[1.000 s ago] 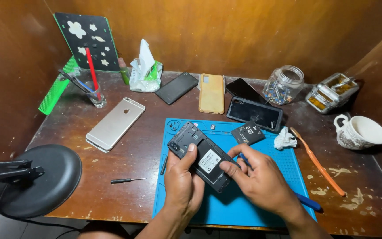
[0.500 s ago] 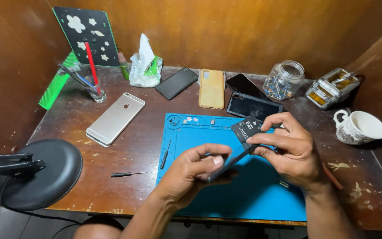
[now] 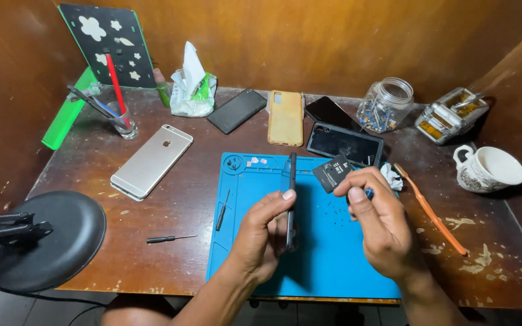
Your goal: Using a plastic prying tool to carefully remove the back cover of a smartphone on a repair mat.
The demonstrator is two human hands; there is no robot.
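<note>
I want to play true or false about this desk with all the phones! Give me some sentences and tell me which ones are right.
1. The left hand holds a dark phone edge-on above the blue mat. True.
2. The right hand is empty. False: it holds a blue tool, mostly hidden by its fingers.
3. A silver phone lies on the wooden table, left of the mat. True.
4. The white cup stands on the mat. False: it stands on the table at the far right.
5. The glass jar is empty. False: it holds many small bits.
</note>
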